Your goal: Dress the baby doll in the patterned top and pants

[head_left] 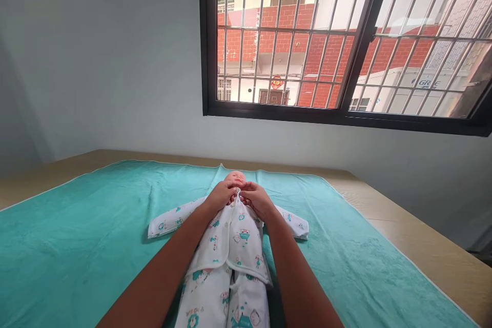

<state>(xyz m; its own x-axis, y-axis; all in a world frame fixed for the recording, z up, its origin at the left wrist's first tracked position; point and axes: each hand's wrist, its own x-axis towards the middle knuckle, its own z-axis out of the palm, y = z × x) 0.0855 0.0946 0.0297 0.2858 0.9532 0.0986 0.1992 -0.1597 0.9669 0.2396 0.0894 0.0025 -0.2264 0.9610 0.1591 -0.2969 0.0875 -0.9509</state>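
Observation:
A baby doll [236,178] lies on its back on a teal blanket [96,230], its head toward the wall. It wears a white baby jacket [242,236] with a teal and red print, and matching trousers [207,300]. The jacket's sleeves spread out to both sides. My left hand [222,195] and my right hand [257,198] meet at the collar, just below the doll's chin. Fingers of both hands are closed on the jacket's front edges, pinching the cloth together at the neck. What lies between the fingertips is too small to make out.
Beyond the blanket shows a wooden surface [400,220], running along the wall and down the right side. A dark-framed window [277,113] with metal bars is set in the grey wall [115,61] ahead.

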